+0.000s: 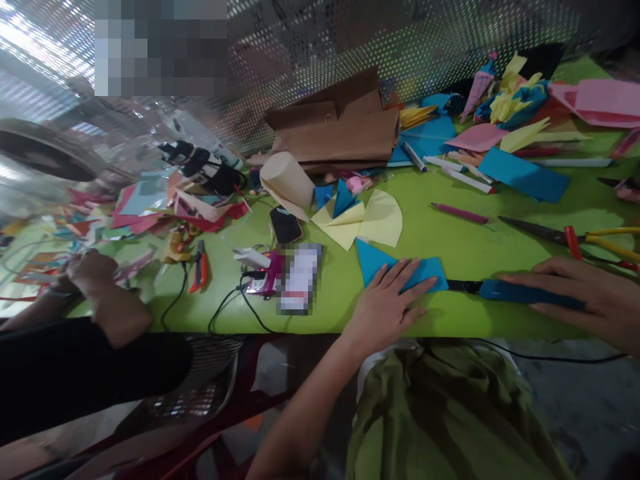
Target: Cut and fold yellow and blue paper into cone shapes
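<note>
My left hand (393, 300) lies flat with fingers spread on a folded piece of blue paper (373, 260), pressing it to the green table. In my right hand (575, 293) is a blue-handled knife (505, 291), gripped along its handle and pointing left. Its dark front end meets the right edge of the blue paper; whether the tip is inside the fold is hidden. Just beyond the left hand are a pale yellow paper piece (384, 219) and a small dark blue folded paper (344, 199). A pink pencil (460, 213) lies above the knife.
Yellow-handled scissors (560, 233) lie at the right. A phone (300, 277), a purple device with cables (265, 273) and red pliers (199, 267) are to the left. Brown cardboard (335, 133) and a paper cone (287, 180) stand behind. A co-worker's hands (93, 273) are at far left.
</note>
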Demonstrator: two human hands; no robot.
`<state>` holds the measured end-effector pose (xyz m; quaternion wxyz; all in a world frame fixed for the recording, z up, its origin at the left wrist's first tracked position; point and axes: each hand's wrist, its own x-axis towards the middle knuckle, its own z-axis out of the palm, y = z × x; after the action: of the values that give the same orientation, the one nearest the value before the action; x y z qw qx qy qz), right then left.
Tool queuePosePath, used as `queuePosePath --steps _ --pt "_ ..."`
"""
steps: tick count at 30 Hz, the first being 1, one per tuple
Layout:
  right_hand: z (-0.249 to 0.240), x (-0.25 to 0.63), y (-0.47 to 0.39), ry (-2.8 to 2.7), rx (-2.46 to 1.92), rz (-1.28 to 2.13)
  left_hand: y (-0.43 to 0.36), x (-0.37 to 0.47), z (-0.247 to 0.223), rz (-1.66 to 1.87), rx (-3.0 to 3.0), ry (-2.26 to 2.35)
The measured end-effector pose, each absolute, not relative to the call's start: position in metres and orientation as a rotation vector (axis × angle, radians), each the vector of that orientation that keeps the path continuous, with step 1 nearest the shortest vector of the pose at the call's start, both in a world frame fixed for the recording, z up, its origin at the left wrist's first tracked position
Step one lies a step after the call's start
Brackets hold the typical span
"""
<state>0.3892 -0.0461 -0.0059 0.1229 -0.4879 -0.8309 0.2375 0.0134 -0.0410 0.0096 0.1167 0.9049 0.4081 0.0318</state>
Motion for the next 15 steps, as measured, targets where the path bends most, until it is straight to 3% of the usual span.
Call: queuePosePath --steps 15 --pt "-0.005 0.373 -0.059 -2.410 -1.473 0.684 -0.041 0.013 0.008 0.073 2.635 1.193"
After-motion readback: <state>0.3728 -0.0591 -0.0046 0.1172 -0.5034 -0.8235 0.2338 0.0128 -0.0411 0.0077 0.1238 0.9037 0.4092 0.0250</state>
